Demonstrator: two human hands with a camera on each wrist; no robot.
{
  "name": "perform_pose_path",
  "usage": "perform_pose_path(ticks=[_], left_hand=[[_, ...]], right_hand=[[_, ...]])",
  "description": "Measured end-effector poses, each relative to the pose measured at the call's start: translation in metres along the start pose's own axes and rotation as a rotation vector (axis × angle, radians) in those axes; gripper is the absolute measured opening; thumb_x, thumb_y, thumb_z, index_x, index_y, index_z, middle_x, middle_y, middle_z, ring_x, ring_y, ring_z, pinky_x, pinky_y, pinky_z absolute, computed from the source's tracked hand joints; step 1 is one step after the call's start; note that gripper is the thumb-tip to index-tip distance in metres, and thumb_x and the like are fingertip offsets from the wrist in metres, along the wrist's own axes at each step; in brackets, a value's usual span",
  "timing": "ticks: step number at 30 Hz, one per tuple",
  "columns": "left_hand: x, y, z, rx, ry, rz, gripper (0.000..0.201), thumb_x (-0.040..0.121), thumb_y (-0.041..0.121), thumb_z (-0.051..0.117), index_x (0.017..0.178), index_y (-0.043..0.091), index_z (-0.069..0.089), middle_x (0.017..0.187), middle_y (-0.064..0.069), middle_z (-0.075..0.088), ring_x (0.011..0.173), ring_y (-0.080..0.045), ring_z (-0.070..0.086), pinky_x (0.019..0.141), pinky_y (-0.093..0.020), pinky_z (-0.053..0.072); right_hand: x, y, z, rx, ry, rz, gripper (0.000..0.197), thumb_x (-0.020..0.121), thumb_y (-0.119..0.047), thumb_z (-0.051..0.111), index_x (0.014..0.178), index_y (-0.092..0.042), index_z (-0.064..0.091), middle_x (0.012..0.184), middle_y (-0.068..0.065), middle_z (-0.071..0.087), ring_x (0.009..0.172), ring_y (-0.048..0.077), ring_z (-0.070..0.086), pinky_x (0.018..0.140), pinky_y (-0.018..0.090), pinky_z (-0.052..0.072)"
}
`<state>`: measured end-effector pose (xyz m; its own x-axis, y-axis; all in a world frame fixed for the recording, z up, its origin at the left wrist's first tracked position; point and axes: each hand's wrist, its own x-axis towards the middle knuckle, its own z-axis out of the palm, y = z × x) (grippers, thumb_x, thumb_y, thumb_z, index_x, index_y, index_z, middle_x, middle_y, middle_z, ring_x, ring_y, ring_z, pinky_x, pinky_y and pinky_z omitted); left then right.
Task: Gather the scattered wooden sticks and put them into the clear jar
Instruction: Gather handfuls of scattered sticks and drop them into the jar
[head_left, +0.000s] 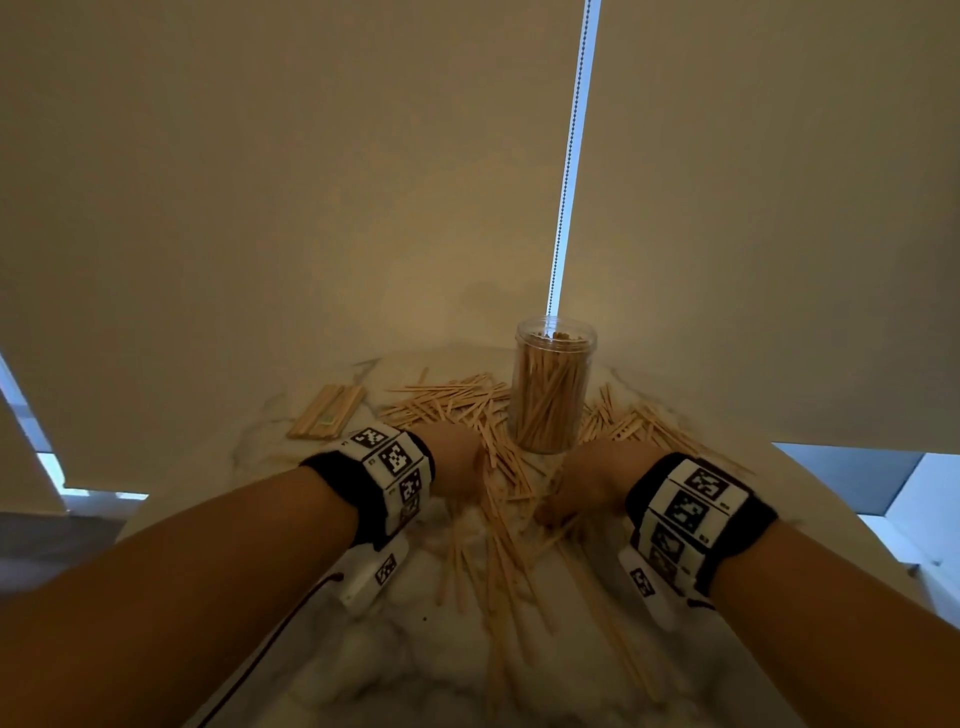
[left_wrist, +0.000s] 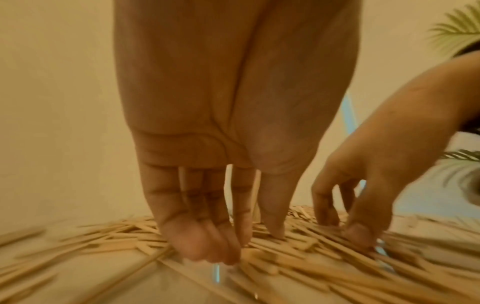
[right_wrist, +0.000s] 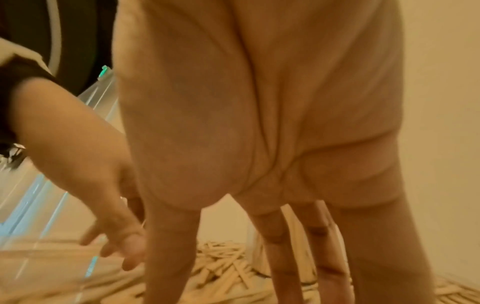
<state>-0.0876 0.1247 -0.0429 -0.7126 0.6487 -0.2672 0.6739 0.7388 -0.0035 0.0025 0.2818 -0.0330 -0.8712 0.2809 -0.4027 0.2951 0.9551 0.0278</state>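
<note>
The clear jar (head_left: 551, 387) stands upright on the marble table (head_left: 395, 654), packed with wooden sticks that reach almost to its open rim. More wooden sticks (head_left: 498, 525) lie scattered all around its base, spreading in front of it toward the person and out to both sides. To the left of the jar, apart from the loose spread, a neat bundle of sticks (head_left: 327, 411) lies flat.

Both hands are down in the spread just in front of the jar. In the head view the left hand (head_left: 457, 462) and the right hand (head_left: 592, 480) show only their backs; the fingers are hidden beneath them, and both wrists wear black bands with marker-patterned white blocks (head_left: 395, 467).

The left wrist view shows the left hand's fingers (left_wrist: 197, 230) pointing down, straight and close together, tips touching the sticks (left_wrist: 285, 265) on the table; a few sticks show through the gaps behind the fingers, but whether any is held there is not clear. Beside them the right hand (left_wrist: 369, 185) has its fingers bent down onto the pile, tips on the sticks; motion blur hides whether they pinch anything.

The right wrist view is blurred too: the right hand's fingers (right_wrist: 283, 257) hang straight and spread above the sticks (right_wrist: 221, 265), their tips cut off by the lower edge. The jar's wall is barely distinguishable behind them.
</note>
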Motion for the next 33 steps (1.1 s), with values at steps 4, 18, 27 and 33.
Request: perform_pose_path(ticks=[4,18,27,33], left_hand=[[0.020,-0.021,-0.010,-0.012,0.149,-0.196,0.044,0.099,0.051,0.049,0.088,0.009,0.058,0.073,-0.002,0.053,0.082,-0.023,0.059,0.064,-0.029,0.044],[0.105,-0.002,0.005,0.209,-0.007,-0.141,0.046,0.084,0.065,0.066,0.084,0.020,0.057,0.068,0.000,0.052,0.064,-0.018,0.054,0.072,-0.034,0.055],[0.116,-0.029,0.009,0.186,-0.081,-0.279,0.065,0.054,0.075,0.081,0.095,0.024,0.073,0.073,0.003,0.066,0.072,-0.019,0.066,0.074,-0.037,0.061],[0.104,-0.049,0.020,0.121,-0.035,-0.293,0.079,0.051,0.071,0.084,0.113,0.023,0.071,0.086,0.009,0.068,0.082,-0.018,0.067,0.079,-0.037,0.059]], right_hand=[[0.005,-0.001,-0.003,0.006,0.119,0.031,0.055,0.092,-0.059,0.052,0.120,-0.013,0.065,0.112,0.005,0.066,0.102,0.022,0.062,0.084,0.032,0.050],[0.042,0.010,-0.002,-0.085,0.126,0.056,0.064,0.088,-0.062,0.059,0.130,-0.014,0.057,0.126,0.005,0.062,0.115,0.027,0.059,0.096,0.035,0.049],[0.012,-0.027,-0.017,0.035,-0.007,0.039,0.073,0.096,-0.059,0.046,0.144,-0.004,0.044,0.145,0.013,0.048,0.131,0.029,0.048,0.104,0.036,0.040],[-0.005,-0.040,-0.010,-0.031,-0.048,0.017,0.065,0.093,-0.053,0.058,0.139,-0.008,0.051,0.138,0.008,0.055,0.127,0.028,0.052,0.104,0.038,0.045]])
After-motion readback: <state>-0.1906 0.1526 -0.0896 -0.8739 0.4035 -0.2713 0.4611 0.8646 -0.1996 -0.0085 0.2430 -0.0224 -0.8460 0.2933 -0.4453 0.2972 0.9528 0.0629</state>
